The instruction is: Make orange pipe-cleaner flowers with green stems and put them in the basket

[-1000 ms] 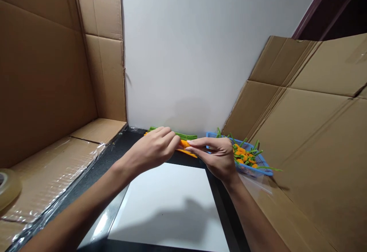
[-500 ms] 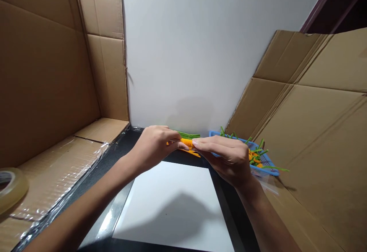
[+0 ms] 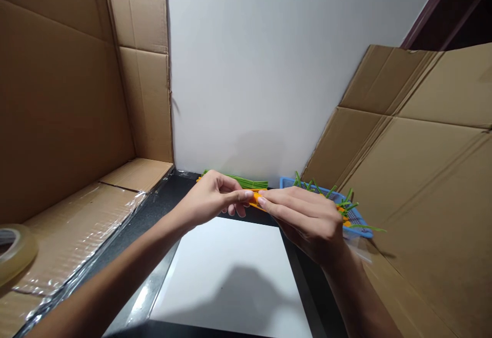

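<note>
A small orange piece (image 3: 255,199), fuzzy and seemingly wound from pipe cleaner, is pinched between my two hands above the far edge of the white sheet. My left hand (image 3: 215,194) grips its left end between thumb and forefinger, the other fingers curled below. On its right end press the thumb and fingertips of my right hand (image 3: 307,215), which hide part of it. Just behind lie a bundle of green pipe cleaners (image 3: 249,182) and some orange pipe cleaners (image 3: 262,205), partly covered by my hands.
A blue basket (image 3: 363,228) with green and orange pieces stands at the right, partly behind my right hand. The white sheet (image 3: 234,266) lies on the dark tabletop (image 3: 161,202). Cardboard panels (image 3: 430,174) flank both sides; a tape roll (image 3: 23,253) sits at the left.
My left hand has turned so its thumb lies along the top and its curled fingers show. The orange piece has shifted slightly right and down; my right hand has moved slightly with it.
</note>
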Tool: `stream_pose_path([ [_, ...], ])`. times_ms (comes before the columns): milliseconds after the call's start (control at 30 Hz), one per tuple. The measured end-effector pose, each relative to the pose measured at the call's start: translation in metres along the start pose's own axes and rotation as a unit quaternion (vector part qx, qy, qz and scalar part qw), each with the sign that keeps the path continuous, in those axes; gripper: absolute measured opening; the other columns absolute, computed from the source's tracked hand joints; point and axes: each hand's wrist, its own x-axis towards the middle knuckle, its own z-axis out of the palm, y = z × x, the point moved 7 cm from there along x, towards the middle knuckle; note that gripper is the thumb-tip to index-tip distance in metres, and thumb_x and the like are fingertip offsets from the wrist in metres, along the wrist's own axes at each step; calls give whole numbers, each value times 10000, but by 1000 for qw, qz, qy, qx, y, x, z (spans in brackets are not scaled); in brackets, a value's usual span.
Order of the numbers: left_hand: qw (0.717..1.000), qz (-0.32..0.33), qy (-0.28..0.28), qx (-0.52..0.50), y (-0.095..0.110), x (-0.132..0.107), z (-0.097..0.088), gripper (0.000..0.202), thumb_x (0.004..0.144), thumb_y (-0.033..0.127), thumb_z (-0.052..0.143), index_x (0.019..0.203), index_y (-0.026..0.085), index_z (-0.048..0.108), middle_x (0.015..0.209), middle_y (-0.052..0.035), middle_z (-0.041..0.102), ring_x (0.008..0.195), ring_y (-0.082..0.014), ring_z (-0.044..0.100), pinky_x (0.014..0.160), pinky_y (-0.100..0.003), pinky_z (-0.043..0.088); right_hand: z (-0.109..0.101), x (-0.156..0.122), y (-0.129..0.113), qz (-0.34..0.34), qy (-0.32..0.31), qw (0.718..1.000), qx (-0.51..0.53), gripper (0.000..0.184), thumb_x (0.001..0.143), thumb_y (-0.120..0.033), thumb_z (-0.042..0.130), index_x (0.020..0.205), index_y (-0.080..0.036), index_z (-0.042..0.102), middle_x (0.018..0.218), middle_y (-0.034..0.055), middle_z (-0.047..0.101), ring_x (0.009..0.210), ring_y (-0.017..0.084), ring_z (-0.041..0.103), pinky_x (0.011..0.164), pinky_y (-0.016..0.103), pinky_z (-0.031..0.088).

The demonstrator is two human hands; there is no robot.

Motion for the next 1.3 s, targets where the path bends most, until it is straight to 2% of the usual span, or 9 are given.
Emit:
stream_pose_path([
  [333,998,-44,-32,22,-8,-1,3,394,766,504,723,653,127,703,584,-43,692,511,-96,514,504,-203,360,12,-1,0,24,3,998,51,219,859,-2,633,985,-165,706,879,54,794,777,156,735,656,275,553],
  [533,997,-49,-55,-25,-12,-1,7,382,752,492,742,639,130,697,556,-30,679,479,-86,497,484,-203,351,15,-2,2,41,13,996,74,171,852,-29,668,907,-187,707,845,27,797,713,131,731,635,250,541],
  [667,996,-54,-55,-41,-16,1,8,370,762,477,739,636,131,703,559,-29,684,477,-76,481,491,-199,351,18,-3,4,49,11,997,61,165,859,-32,660,828,-190,697,790,11,792,681,112,726,633,224,522],
  [833,996,-62,-69,-14,-18,2,7,375,760,487,737,646,131,709,565,-35,688,494,-87,509,495,-205,355,21,-4,4,54,12,997,51,152,880,-67,655,817,-201,689,718,-13,773,627,99,705,611,214,492],
  [1000,996,-64,-68,-1,-19,2,5,409,746,519,741,629,130,698,558,-41,684,489,-91,512,497,-211,365,26,-5,4,55,8,997,45,154,883,-67,646,815,-197,694,721,-7,773,614,97,696,590,215,460],
  [1167,996,-63,-63,-19,-24,6,2,408,749,527,744,679,126,717,567,-39,684,485,-87,516,500,-207,367,31,-8,6,59,12,997,38,169,881,-56,635,823,-203,694,792,0,791,647,114,713,615,224,478],
  [1300,995,-58,-72,-25,-30,13,-3,445,781,564,704,731,123,727,598,-47,695,501,-85,522,516,-205,380,38,-14,18,111,-2,994,13,93,912,-144,645,973,-200,688,836,14,791,703,136,734,659,229,517],
])
